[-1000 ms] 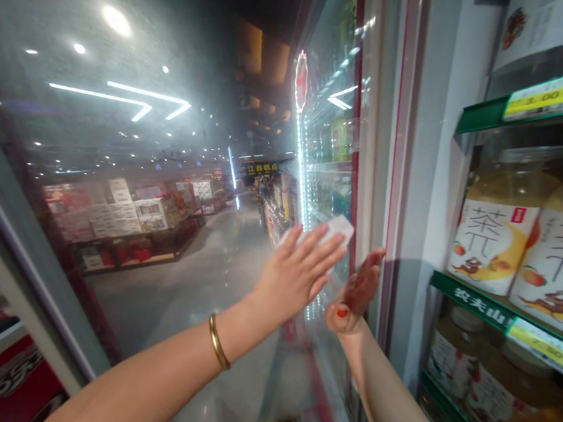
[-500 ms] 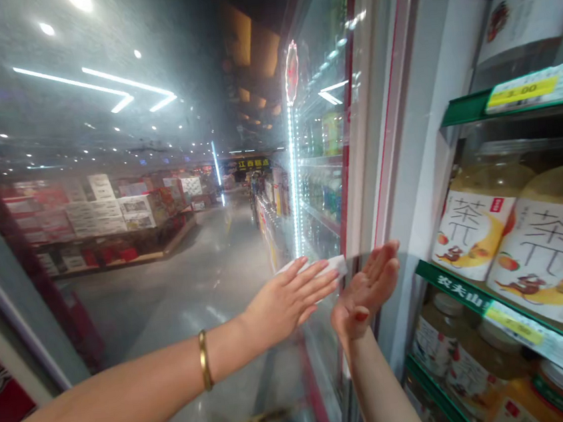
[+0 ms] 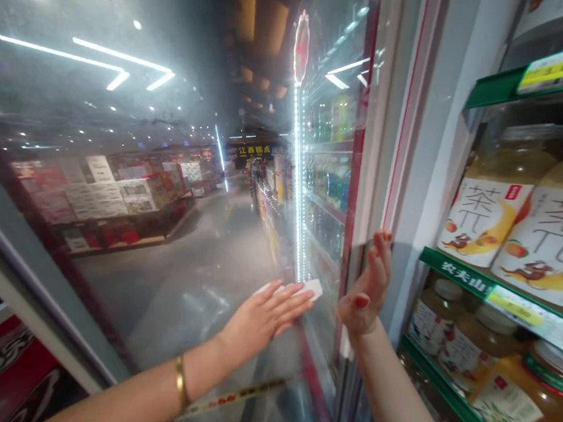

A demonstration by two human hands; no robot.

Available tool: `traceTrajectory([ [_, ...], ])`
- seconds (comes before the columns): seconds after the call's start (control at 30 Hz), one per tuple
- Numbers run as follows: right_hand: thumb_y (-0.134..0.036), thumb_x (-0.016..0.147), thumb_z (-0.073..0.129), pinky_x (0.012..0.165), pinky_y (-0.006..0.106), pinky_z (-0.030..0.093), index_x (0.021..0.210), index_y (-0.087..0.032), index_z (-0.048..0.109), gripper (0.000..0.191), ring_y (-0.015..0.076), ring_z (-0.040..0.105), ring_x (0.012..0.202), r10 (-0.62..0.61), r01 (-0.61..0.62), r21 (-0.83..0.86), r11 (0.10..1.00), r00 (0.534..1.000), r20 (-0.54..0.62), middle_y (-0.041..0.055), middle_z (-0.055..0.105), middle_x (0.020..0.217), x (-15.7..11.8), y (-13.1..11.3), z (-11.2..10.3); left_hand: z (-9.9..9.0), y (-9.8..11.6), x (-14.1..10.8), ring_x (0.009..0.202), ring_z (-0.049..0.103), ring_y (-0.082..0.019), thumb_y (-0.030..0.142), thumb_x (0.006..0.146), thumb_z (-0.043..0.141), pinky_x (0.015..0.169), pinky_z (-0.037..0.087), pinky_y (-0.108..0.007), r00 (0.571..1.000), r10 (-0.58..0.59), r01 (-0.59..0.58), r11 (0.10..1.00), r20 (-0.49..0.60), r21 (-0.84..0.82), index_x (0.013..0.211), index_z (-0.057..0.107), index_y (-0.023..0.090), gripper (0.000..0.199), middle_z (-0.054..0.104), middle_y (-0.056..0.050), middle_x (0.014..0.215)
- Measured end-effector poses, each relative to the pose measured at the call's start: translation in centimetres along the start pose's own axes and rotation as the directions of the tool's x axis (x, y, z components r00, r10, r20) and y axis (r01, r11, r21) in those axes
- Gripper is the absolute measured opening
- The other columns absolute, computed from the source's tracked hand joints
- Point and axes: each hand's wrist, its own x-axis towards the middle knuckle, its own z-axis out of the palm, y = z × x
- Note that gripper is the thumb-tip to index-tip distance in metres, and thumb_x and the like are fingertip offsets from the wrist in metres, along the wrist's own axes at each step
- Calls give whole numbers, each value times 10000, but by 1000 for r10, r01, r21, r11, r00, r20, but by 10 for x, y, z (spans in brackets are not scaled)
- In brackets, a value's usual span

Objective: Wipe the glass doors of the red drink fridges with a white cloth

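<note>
We find a white pad (image 3: 312,290) flat on the glass door (image 3: 202,273), low on the pane and near its right edge. Its material we cannot determine; cloth and paper are both possible. The left hand (image 3: 265,317) keeps it there under extended, slightly parted fingers (image 3: 291,300). These are open, not closed around the pad, and only its ends show past them. A gold bangle (image 3: 180,383) sits on that wrist.

The right hand (image 3: 365,289) stands apart from the pad, upright, with fingers open and pointing up beside the red door frame (image 3: 363,162). Whether they touch the frame we cannot tell.

In our judgement, flat fingers are sound practice here: they spread pressure across the pad, and the pad's whole face should stay on the glass.

To the right, labelled bottles (image 3: 484,220) stand above a green shelf edge (image 3: 451,272), with a yellow price tag (image 3: 553,69) higher up. A shop aisle (image 3: 181,262) shows beyond the glass.
</note>
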Motion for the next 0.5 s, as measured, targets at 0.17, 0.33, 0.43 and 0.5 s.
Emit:
traceTrajectory([
  [0.17,-407,1155,182,1347,725,328,1764,-271,309,638,381,325,1701,43,-39,36,999,991,-125,123,374,1810,4,-7,-11,-34,-69,12,1757,-33,-158,450,1110,556,1435,-95,-509,931,-360,362,932,-56,31,1753,323,404,686,356,80,1817],
  [0.33,-441,1161,186,1315,746,378,1754,-243,348,645,404,376,1676,38,-32,52,998,992,-122,154,427,1780,5,-22,-1,-10,-8,57,1754,-74,-184,523,1084,590,1448,-84,-452,986,-141,142,990,-93,3,1639,557,379,574,276,118,1843],
  [0.43,-428,1163,305,1304,765,394,1715,-264,447,593,395,450,1638,-40,48,75,996,994,-103,128,484,1755,2,-27,-8,1,5,-7,1756,-40,-142,577,1069,596,1456,-54,-419,981,-191,192,981,-46,28,1647,524,453,596,304,190,1811],
  [0.5,-408,1162,345,1313,747,398,1677,-264,516,561,390,483,1617,-56,66,80,995,992,-114,110,515,1737,3,-27,-12,-10,-22,-61,1762,-2,-176,575,1059,617,1457,-36,-484,899,-432,436,897,-70,76,1732,377,421,731,339,122,1805],
])
